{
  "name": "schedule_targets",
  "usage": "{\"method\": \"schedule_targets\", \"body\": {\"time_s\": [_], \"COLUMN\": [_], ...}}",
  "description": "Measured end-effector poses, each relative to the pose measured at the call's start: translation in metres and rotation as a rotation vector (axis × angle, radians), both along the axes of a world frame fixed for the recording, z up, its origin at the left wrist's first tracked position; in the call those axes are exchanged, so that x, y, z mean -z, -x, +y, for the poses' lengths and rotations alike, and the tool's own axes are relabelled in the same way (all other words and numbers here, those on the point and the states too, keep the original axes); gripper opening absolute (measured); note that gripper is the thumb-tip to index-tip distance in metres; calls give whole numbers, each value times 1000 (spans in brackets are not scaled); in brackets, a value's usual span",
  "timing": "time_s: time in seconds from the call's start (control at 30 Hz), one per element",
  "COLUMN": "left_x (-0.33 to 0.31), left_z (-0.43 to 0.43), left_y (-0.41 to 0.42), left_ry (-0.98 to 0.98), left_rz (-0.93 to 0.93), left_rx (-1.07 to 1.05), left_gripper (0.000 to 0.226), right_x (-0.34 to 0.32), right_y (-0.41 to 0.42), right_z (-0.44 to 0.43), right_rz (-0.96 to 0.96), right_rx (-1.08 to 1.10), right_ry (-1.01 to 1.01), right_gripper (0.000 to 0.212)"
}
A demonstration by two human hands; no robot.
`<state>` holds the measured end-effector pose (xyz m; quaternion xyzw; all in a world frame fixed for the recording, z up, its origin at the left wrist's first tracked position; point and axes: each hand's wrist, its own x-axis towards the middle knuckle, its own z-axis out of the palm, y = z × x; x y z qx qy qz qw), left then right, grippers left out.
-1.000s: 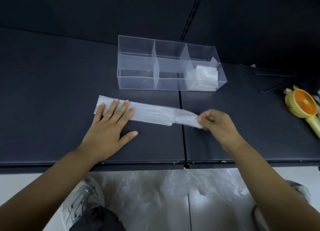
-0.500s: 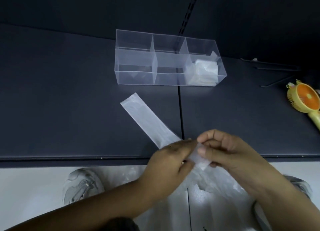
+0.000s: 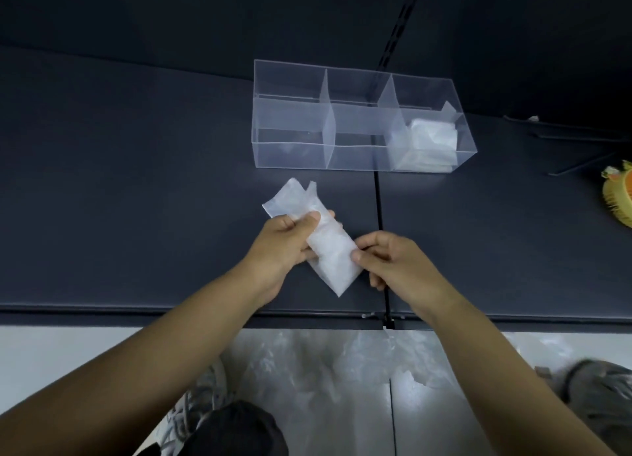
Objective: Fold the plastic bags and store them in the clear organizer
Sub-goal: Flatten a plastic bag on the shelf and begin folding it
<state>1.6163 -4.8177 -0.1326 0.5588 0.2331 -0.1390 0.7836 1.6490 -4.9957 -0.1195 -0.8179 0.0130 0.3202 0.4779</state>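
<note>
Plastic bag (image 3: 329, 250), translucent white folded strip between both hands

One clear organizer (image 3: 359, 127) with three compartments stands on the counter (image 3: 136, 199). Two hands, left hand (image 3: 287, 247) and right hand (image 3: 393, 264), share one folded plastic bag (image 3: 328, 250). One yellow fan (image 3: 619, 195) lies at the right edge.

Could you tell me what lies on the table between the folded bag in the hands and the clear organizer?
Nothing: the head view shows only bare dark table between the bag and the organizer.

Thin, translucent, crinkled plastic bag (image 3: 319, 237); clear, glossy, smooth plastic organizer (image 3: 355, 154) with 3 compartments; matt dark table (image 3: 136, 199).
</note>
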Motion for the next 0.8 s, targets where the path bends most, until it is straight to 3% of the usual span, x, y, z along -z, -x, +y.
{"method": "schedule_targets", "body": {"time_s": [0.1, 0.23, 0.33, 0.4, 0.47, 0.53, 0.63, 0.7, 0.8], "left_x": [11, 12, 13, 12, 10, 14, 27, 34, 35], "left_z": [7, 16, 30, 37, 34, 19, 0, -2, -6], "left_y": [-10, -24, -31, -24, -8, 15, 43, 49, 45], "left_ry": [-68, -218, -348, -650, -1043, -1083, -1145, -1274, -1318], "left_rz": [102, 96, 19, -180, -502, -730, -805, -813, -857], "left_rx": [-78, -169, -273, -304, -155, 223, 707, 707, 459], "left_gripper": [25, 18, 19, 23, 26, 38, 78, 77, 52], "right_x": [3, 7, 10, 10, 10, 9, 5, 1, -9], "right_y": [3, 3, 3, 3, 1, 0, -1, -2, -2], "right_z": [1, 1, 1, 1, 1, 2, 3, 3, 3], "right_rz": [-36, -68, -74, -76, -63, -37, -2, 35, 111], "right_rx": [37, 82, 99, 100, 106, 120, 128, 137, 167], "right_ry": [60, 92, 99, 108, 110, 102, 95, 85, 7], "right_gripper": [8, 10, 11, 11, 11, 12, 13, 12, 8]}}
